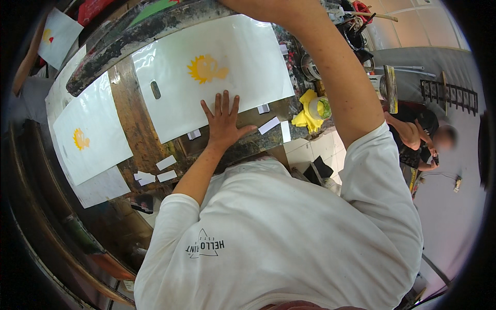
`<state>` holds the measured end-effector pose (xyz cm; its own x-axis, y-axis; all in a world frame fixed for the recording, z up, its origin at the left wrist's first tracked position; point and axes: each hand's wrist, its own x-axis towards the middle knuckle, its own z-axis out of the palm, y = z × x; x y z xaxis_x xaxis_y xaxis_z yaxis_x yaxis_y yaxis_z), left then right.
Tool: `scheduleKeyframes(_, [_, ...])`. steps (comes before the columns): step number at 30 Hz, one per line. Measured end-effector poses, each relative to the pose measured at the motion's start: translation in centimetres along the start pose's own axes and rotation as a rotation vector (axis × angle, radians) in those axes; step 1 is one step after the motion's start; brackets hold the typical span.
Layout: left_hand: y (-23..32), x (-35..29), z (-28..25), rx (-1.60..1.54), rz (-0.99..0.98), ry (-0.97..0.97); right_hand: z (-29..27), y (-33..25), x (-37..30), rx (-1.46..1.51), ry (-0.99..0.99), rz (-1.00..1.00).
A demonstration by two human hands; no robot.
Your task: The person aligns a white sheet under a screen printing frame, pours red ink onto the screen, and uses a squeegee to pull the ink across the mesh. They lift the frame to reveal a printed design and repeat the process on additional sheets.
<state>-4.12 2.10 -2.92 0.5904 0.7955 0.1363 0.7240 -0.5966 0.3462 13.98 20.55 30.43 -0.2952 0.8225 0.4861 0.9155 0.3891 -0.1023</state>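
Note:
A glossy white plastic bag (170, 67) with a die-cut handle hole lies flat on the worktable, a yellow sun-like print (206, 70) at its middle. My left hand (223, 121) rests on its near edge, fingers spread and pointing away from me. My right arm reaches up to the top edge of the view. Only the wrist and back of my right hand (258, 7) show there; its fingers are cut off. Beside the hand, a dark, paint-stained bar (139, 44) spans the far side of the bag.
Another printed white bag (88, 137) lies left on the stained tabletop (129, 98). White paper slips (166, 163) lie along the near edge. A yellow cloth (308, 111) wraps a cup (322, 107) at right, near cans (310, 67). A person (413, 132) sits farther right.

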Motion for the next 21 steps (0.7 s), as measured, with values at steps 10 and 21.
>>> scheduleKeyframes(10, [-0.3, -0.4, 1.0, -0.023, 0.037, 0.105, -0.2, -0.2, -0.1, 0.001, -0.028, 0.010])
scheduleKeyframes(21, [-0.1, -0.4, 0.7, -0.008, 0.030, 0.035, 0.4, 0.2, -0.2, -0.001, 0.023, -0.005])
